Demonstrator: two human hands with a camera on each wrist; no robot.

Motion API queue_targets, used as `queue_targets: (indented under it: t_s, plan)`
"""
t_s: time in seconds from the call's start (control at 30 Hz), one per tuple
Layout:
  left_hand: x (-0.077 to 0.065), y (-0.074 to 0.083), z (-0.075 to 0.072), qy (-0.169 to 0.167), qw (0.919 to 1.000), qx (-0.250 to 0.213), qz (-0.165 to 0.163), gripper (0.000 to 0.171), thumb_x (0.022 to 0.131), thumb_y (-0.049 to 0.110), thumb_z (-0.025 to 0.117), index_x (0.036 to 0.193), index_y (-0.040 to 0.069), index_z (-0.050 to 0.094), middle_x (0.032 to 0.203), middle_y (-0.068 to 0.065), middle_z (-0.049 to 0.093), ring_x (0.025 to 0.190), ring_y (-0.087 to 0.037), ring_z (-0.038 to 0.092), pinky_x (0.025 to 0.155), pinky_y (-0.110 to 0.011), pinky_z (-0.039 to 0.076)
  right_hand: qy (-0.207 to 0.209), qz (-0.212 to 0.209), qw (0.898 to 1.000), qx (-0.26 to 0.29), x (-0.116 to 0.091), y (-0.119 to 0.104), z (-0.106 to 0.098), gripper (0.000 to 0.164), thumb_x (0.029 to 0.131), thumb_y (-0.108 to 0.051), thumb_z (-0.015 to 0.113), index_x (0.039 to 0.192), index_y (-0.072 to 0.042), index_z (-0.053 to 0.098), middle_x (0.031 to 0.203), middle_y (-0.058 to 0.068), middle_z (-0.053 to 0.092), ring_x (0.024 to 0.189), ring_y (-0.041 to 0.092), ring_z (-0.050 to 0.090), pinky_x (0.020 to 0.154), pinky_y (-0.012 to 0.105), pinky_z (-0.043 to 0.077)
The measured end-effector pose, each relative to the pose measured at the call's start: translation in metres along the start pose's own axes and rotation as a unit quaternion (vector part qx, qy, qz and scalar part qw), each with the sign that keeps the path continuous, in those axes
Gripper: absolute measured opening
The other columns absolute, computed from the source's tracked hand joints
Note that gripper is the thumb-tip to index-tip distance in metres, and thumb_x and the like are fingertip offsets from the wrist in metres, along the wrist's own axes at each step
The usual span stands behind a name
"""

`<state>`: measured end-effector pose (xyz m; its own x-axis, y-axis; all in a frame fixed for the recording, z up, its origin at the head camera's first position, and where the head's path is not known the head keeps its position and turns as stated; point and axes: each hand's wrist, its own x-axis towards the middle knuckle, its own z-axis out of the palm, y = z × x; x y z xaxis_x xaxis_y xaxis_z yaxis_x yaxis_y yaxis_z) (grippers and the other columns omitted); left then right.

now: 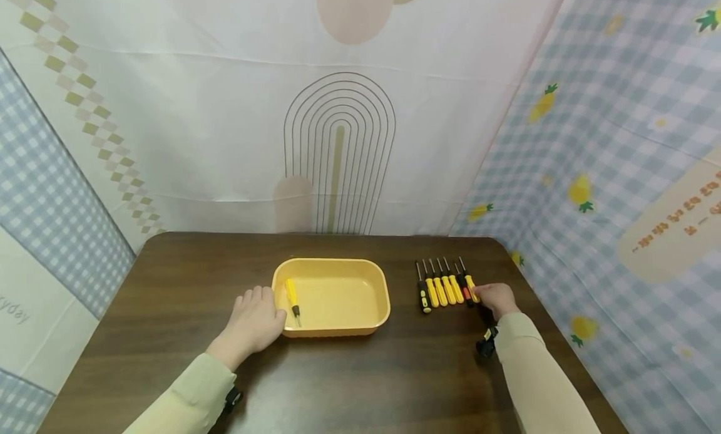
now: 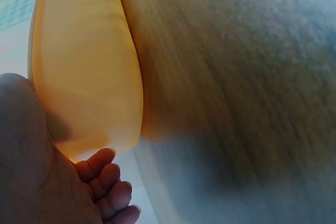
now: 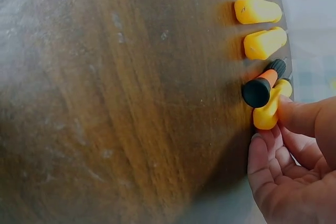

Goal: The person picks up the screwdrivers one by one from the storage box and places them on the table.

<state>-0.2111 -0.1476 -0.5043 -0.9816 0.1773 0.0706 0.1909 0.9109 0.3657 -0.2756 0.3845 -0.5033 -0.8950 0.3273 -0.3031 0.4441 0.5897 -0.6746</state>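
A shallow yellow plastic tray [image 1: 338, 331] stands on the table, with one yellow-handled screwdriver [image 1: 291, 294] lying at its left side. My left hand [image 1: 255, 318] holds the tray's left end, thumb at the rim; in the left wrist view its curled fingers [image 2: 107, 184] show by the tray's wall [image 2: 92, 66]. To the right, several screwdrivers [image 1: 444, 290] lie in a row, shafts pointing away. At the row's right end my right hand [image 1: 496, 298] pinches the yellow handle of a screwdriver [image 3: 266, 113] between thumb and fingers, right beside a black-and-orange handle [image 3: 257, 92].
The dark wooden table [image 1: 360, 384] runs up to a patterned cloth backdrop [image 1: 236, 139]. A blue checked cloth [image 1: 597, 108] hangs along the right side. The row's leftmost screwdriver [image 1: 424, 296] has a black and yellow handle.
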Motion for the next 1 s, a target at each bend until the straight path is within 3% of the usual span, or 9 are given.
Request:
queue_targets:
  t_s: [0.37, 0.67, 0.87, 1.0]
  plan:
    - [0.000, -0.002, -0.001, 0.011, 0.9999, 0.001, 0.004, 0.026, 0.088, 0.025, 0.050, 0.090, 0.000, 0.048, 0.084, -0.011, 0.043, 0.078, -0.029, 0.040, 0.074, -0.044, 0.032, -0.004, 0.004, 1.000, -0.001, 0.000, -0.003, 0.000, 0.045, 0.097, -0.026, 0.054, 0.127, 0.008, 0.058, 0.139, 0.030, 0.043, 0.126, 0.046, 0.040, 0.100, 0.054, 0.036]
    - [0.002, -0.002, 0.000, 0.006, 1.0000, 0.002, 0.003, 0.028, 0.088, 0.026, 0.050, 0.094, -0.002, 0.049, 0.085, -0.011, 0.043, 0.079, -0.029, 0.041, 0.075, -0.044, 0.033, -0.002, 0.022, 0.999, 0.035, -0.011, -0.005, -0.003, 0.062, 0.096, -0.040, 0.051, 0.132, 0.011, 0.049, 0.137, 0.031, 0.041, 0.123, 0.045, 0.042, 0.098, 0.052, 0.038]
    - [0.001, -0.001, 0.001, 0.005, 1.0000, 0.002, 0.005, 0.029, 0.088, 0.026, 0.050, 0.094, -0.002, 0.049, 0.084, -0.011, 0.043, 0.079, -0.030, 0.041, 0.075, -0.045, 0.033, 0.038, 0.010, 0.998, 0.054, -0.022, -0.004, -0.001, 0.071, 0.095, -0.050, 0.048, 0.132, 0.011, 0.046, 0.131, 0.029, 0.044, 0.116, 0.041, 0.047, 0.094, 0.052, 0.041]
    - [0.002, -0.001, 0.002, 0.006, 1.0000, 0.005, 0.004, 0.029, 0.089, 0.027, 0.049, 0.094, -0.002, 0.049, 0.084, -0.011, 0.044, 0.080, -0.030, 0.042, 0.076, -0.046, 0.034, 0.083, -0.029, 0.995, 0.050, -0.029, -0.010, 0.000, 0.073, 0.094, -0.054, 0.048, 0.137, 0.005, 0.042, 0.133, 0.027, 0.043, 0.117, 0.041, 0.045, 0.093, 0.054, 0.040]
